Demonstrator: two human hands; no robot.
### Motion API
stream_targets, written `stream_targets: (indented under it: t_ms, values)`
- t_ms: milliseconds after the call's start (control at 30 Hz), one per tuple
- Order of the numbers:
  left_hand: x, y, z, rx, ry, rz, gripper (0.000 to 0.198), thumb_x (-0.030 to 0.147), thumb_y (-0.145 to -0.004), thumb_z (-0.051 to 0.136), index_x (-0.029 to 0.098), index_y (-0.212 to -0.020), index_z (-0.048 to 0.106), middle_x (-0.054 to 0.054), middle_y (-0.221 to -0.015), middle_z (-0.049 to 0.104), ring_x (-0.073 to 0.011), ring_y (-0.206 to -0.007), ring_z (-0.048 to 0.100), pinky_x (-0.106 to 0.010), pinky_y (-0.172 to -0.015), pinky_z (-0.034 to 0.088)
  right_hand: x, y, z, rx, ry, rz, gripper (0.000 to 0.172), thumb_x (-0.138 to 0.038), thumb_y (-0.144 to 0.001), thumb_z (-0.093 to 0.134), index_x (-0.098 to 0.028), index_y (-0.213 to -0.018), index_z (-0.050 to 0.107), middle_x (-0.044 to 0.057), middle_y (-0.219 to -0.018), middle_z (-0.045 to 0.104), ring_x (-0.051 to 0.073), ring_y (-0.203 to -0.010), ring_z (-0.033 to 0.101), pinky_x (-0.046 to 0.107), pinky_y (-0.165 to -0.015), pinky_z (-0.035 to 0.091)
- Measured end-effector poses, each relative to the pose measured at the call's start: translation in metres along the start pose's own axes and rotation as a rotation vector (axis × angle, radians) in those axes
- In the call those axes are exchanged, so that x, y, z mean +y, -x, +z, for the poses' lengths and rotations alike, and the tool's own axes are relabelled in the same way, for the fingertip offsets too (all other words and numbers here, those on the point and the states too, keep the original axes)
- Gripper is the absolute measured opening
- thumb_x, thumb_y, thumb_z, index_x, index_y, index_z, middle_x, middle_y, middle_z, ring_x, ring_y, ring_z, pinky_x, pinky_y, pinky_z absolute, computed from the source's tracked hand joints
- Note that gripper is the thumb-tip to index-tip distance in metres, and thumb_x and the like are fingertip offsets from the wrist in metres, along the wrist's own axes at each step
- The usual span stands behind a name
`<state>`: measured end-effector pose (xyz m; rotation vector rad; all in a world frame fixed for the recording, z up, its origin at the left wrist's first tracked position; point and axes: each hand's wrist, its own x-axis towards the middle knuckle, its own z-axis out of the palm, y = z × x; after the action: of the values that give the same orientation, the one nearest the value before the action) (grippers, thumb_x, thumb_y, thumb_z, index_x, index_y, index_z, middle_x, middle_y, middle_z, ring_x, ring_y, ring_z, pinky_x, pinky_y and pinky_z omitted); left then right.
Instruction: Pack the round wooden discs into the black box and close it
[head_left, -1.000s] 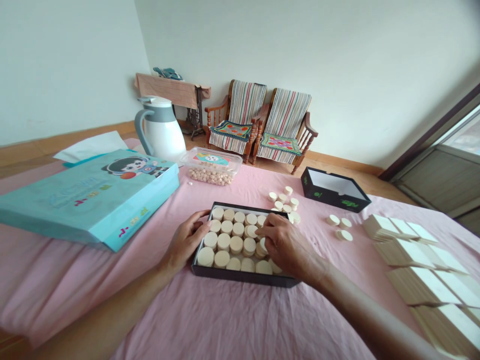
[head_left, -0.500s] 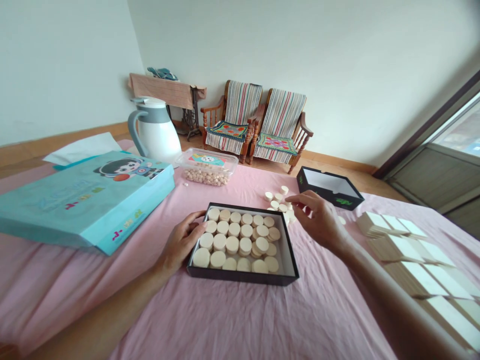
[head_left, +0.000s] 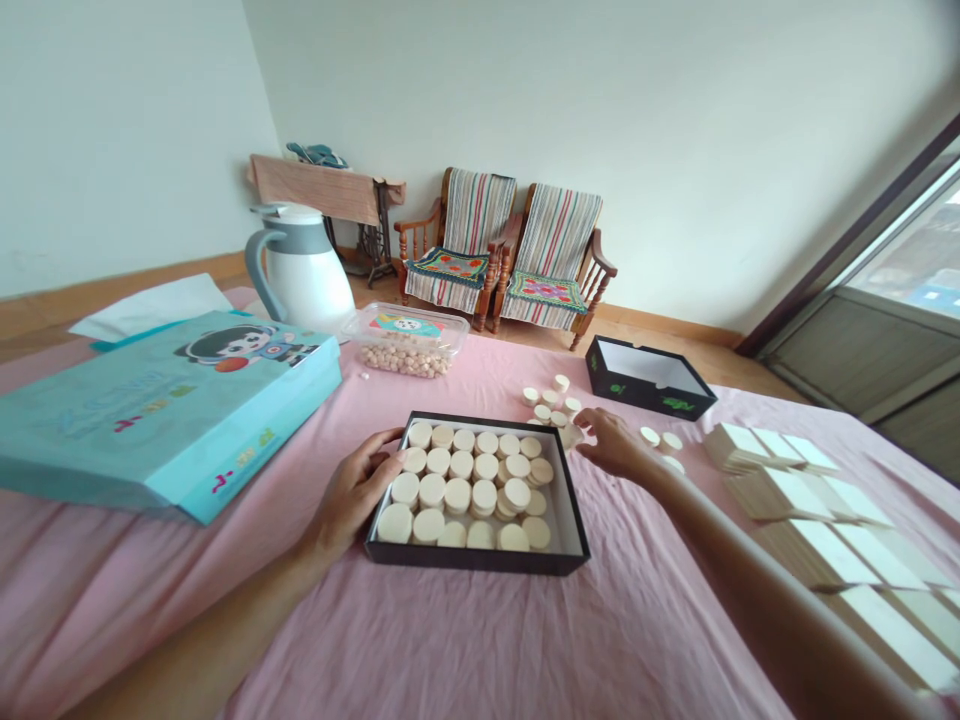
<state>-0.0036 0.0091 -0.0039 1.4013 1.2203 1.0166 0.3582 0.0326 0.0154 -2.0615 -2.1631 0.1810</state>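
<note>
Loose discs [head_left: 550,397] lay on the pink cloth [head_left: 465,640], by the right hand's [head_left: 615,440] fingertips and nearer it than the left hand [head_left: 352,490]; whether its grip held one could not be told. The left clasped the edge of a black box [head_left: 480,558], long axis sideways, holding rows of stacked discs [head_left: 457,490]. Beyond, a plastic tub [head_left: 442,329] contained small pale pieces [head_left: 405,361].
</note>
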Motion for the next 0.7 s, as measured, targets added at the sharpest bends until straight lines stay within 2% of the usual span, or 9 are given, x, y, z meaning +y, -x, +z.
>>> stream_targets:
  t_ms: [167, 300, 400, 500, 700]
  values:
    - [0.000, 0.001, -0.001, -0.001, 0.001, 0.005, 0.058, 0.047, -0.079, 0.056, 0.017, -0.128, 0.047, -0.002, -0.075, 0.065, -0.0187, -0.067, 0.060, -0.025, -0.058, 0.047, -0.011, -0.005, -0.002, -0.053, 0.055, 0.037, 0.033, -0.025, -0.073, 0.059, -0.010, -0.103, 0.057, 0.014, -0.098, 0.062, 0.023, -0.089, 0.058, 0.029, -0.072, 0.039]
    - [0.000, 0.002, -0.001, -0.007, -0.010, 0.006, 0.058, 0.048, -0.080, 0.055, 0.017, -0.129, 0.046, -0.001, -0.074, 0.063, -0.0174, -0.067, 0.059, -0.025, -0.059, 0.048, -0.014, -0.010, -0.004, -0.099, 0.092, 0.022, 0.026, -0.023, -0.073, 0.059, -0.012, -0.097, 0.059, 0.013, -0.097, 0.063, 0.022, -0.090, 0.058, 0.028, -0.071, 0.038]
    - [-0.001, 0.002, -0.001, -0.007, -0.018, 0.012, 0.057, 0.048, -0.081, 0.055, 0.017, -0.129, 0.046, -0.002, -0.075, 0.064, -0.0171, -0.067, 0.059, -0.025, -0.060, 0.048, -0.014, -0.015, -0.004, -0.122, 0.111, -0.004, 0.028, -0.022, -0.072, 0.060, -0.012, -0.098, 0.060, 0.014, -0.099, 0.063, 0.023, -0.092, 0.058, 0.028, -0.072, 0.038]
    - [-0.001, 0.001, -0.001, -0.004, -0.020, 0.008, 0.058, 0.048, -0.081, 0.055, 0.018, -0.129, 0.046, -0.002, -0.077, 0.065, -0.0175, -0.068, 0.060, -0.025, -0.060, 0.049, -0.015, -0.017, -0.002, -0.124, 0.122, -0.024, 0.033, -0.020, -0.072, 0.059, -0.011, -0.103, 0.058, 0.015, -0.104, 0.062, 0.023, -0.095, 0.057, 0.028, -0.073, 0.038]
    - [0.000, 0.002, -0.001, 0.002, -0.021, 0.007, 0.059, 0.048, -0.080, 0.055, 0.016, -0.129, 0.046, -0.004, -0.080, 0.067, -0.0198, -0.070, 0.063, -0.026, -0.061, 0.049, -0.015, -0.009, -0.001, -0.107, 0.121, -0.064, 0.025, -0.018, -0.073, 0.057, -0.011, -0.097, 0.058, 0.013, -0.098, 0.063, 0.021, -0.090, 0.056, 0.027, -0.071, 0.037]
